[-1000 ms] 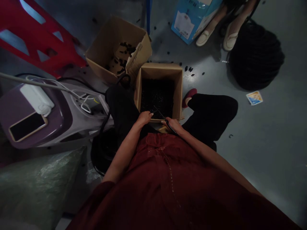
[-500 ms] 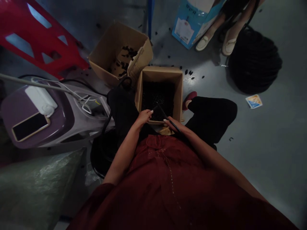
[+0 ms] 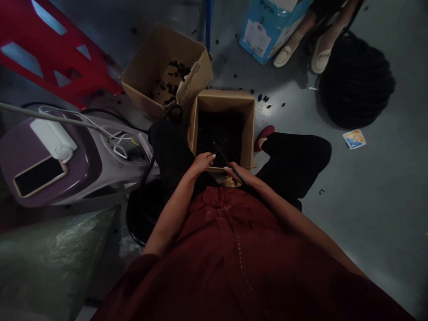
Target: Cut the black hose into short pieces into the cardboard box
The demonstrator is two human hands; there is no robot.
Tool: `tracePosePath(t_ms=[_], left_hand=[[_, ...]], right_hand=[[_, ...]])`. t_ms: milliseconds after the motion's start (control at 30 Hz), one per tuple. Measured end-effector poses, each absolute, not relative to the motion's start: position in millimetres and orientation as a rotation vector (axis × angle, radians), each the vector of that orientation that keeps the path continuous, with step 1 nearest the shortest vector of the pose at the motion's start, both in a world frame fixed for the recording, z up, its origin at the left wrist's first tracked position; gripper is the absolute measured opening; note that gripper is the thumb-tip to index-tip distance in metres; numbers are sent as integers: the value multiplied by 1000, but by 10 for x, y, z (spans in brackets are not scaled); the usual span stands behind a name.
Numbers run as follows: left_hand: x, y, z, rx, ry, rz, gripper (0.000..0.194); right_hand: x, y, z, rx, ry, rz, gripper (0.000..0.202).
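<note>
A thin dark rod-like tool slants up and to the left from my right hand. My right hand is closed around it, and its tip lies over the near cardboard box. My left hand is at the near left rim of that box, thumb and fingers pinched together close to the tool. Whatever the left fingers hold, if anything, is too dark and small to make out. Inside the box lies a mass of small black pieces. Both forearms rest near my lap.
Behind on the left, an open carton holds scattered black pieces. A purple stool with a phone and power strip stands left. A red stool, blue carton, black coil and another person's shoes surround the area.
The tool and my right hand have shifted slightly left, bringing the tip further over the box. My left hand stays nearly in place, still pinched. The whole view has moved a little.
</note>
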State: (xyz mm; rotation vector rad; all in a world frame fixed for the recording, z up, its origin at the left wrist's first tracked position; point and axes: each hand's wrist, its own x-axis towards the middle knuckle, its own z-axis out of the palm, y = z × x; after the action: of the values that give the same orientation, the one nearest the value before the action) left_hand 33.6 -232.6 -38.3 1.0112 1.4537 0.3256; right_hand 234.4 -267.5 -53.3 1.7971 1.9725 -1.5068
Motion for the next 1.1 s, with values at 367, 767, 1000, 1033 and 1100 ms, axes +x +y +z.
tracePosePath(t_ms=[367,767,1000,1033,1100], left_hand=[[331,-2327,-322,1096,1332,260,30],[353,-2335,-533,1159,1407,204,33],[345,-2313,-614,1218,1464,137,33],[346,-2310,-623,1222,1472,129,32],[351,-2307,-634,1222,1485,121,30]], right_hand=[[2414,-2643,-450,1801,1979,-1412,44],[2369,-2749,-480,1800,2008,-1289,36],[2374,-2769,-560,1785,1977,-1280,38],[2371,-2773,-566,1790,1967,-1281,38],[2362,-2776,-576,1804,1947,-1286,39]])
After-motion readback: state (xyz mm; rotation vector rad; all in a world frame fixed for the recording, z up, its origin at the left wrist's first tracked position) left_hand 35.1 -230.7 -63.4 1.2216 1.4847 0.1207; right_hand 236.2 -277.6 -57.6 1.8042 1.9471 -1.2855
